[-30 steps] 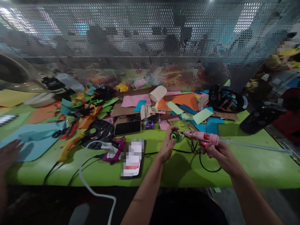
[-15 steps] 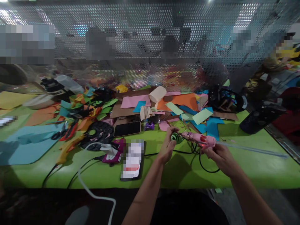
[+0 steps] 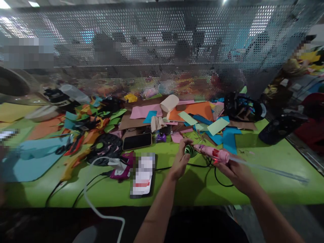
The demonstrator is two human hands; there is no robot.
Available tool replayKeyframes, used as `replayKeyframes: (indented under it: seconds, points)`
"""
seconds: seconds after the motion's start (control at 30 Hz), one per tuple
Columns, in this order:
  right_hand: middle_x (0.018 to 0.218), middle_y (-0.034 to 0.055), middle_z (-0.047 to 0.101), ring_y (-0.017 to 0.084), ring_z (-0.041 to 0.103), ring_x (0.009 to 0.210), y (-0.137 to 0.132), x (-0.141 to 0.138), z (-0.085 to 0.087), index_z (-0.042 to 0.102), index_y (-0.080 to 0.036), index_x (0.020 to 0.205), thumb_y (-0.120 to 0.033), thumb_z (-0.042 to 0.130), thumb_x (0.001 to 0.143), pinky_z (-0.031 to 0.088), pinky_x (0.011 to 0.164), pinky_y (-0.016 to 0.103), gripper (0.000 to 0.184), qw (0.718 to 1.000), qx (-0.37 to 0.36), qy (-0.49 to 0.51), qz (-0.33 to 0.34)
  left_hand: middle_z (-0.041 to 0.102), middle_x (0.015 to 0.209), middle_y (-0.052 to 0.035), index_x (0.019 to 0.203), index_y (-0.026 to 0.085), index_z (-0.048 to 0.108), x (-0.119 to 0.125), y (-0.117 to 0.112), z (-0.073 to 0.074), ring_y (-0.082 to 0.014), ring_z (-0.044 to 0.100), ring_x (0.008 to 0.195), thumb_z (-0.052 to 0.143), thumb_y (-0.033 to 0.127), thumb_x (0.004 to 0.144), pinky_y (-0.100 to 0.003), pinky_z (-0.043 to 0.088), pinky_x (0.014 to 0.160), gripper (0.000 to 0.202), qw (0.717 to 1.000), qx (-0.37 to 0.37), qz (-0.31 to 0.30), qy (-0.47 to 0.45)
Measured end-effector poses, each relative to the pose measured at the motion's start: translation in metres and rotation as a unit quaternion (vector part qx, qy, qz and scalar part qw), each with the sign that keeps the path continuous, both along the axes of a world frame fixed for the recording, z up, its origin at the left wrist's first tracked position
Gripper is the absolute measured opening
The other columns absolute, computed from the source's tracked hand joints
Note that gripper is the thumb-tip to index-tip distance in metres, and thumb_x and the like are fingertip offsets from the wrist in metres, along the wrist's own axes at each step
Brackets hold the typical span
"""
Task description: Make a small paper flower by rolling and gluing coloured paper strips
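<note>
My left hand [image 3: 181, 158] is closed around a rolled green paper spiral [image 3: 190, 150], thumb at its near edge. In my right hand [image 3: 233, 168] is a pink hot glue gun [image 3: 213, 152], a red light glowing on it. Its nozzle points left and reaches the right side of the paper spiral; whether it touches the paper I cannot tell. A long clear glue stick [image 3: 275, 172] sticks out of the gun's back end toward the right. Below the gun a black cord [image 3: 222, 185] loops on the green table.
A phone with a lit screen [image 3: 143, 173] lies left of my arm, near a magenta power strip [image 3: 123, 166] and a dark phone [image 3: 137, 141]. A yellow glue gun [image 3: 73, 164] and scissors [image 3: 68, 145] lie further left. Paper pieces [image 3: 194, 111] cover the back; a dark bottle [image 3: 280, 128] lies right.
The glue gun has shifted slightly left, its nozzle closer to the green paper spiral, and the glue stick's tail has swung a little lower. My left hand keeps its hold.
</note>
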State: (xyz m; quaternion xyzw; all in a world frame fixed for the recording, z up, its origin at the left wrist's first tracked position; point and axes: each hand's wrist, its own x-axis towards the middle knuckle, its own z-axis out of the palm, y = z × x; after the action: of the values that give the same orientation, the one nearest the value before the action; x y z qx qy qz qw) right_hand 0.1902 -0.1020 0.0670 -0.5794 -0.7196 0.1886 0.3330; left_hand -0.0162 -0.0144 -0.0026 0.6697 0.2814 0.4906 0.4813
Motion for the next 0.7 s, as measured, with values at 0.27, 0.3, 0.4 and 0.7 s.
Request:
replayKeyframes:
  seconds: [0.27, 0.3, 0.4, 0.7]
  points:
    - [0.065, 0.0023, 0.061, 0.018, 0.054, 0.057, -0.0031, -0.0059, 0.0104, 0.054, -0.023, 0.075, -0.046, 0.046, 0.094, 0.037, 0.055, 0.028, 0.030, 0.999, 0.025, -0.042, -0.010, 0.052, 0.112, -0.0089, 0.123, 0.022, 0.051, -0.0010, -0.0001, -0.0038, -0.0243, 0.050, 0.100, 0.038, 0.073, 0.087, -0.037, 0.044, 0.090, 0.064, 1.000, -0.007, 0.008, -0.014]
    - [0.065, 0.0023, 0.060, 0.018, 0.053, 0.057, -0.0035, -0.0057, 0.0106, 0.054, -0.023, 0.075, -0.046, 0.046, 0.094, 0.036, 0.054, 0.028, 0.030, 0.999, 0.024, -0.043, -0.010, 0.052, 0.111, -0.0086, 0.123, 0.022, 0.051, -0.0009, 0.0000, -0.0039, -0.0241, 0.050, 0.099, 0.038, 0.073, 0.087, -0.037, 0.045, 0.089, 0.064, 1.000, -0.007, 0.009, -0.016]
    - [0.063, 0.0018, 0.059, 0.017, 0.051, 0.055, -0.0047, -0.0046, 0.0099, 0.054, -0.024, 0.074, -0.045, 0.048, 0.093, 0.036, 0.053, 0.028, 0.029, 0.999, 0.024, -0.042, -0.014, 0.052, 0.111, -0.0085, 0.123, 0.022, 0.051, -0.0002, 0.0005, -0.0042, -0.0238, 0.049, 0.096, 0.038, 0.072, 0.087, -0.037, 0.044, 0.088, 0.063, 1.000, -0.010, 0.010, -0.019]
    - [0.070, 0.0036, 0.063, 0.019, 0.054, 0.060, -0.0050, -0.0050, 0.0079, 0.057, -0.023, 0.078, -0.043, 0.048, 0.093, 0.039, 0.058, 0.030, 0.027, 0.999, 0.022, -0.039, -0.008, 0.049, 0.111, -0.0076, 0.123, 0.023, 0.049, 0.0001, -0.0018, -0.0007, -0.0241, 0.048, 0.099, 0.040, 0.074, 0.085, -0.037, 0.044, 0.092, 0.064, 1.000, -0.021, -0.002, -0.013]
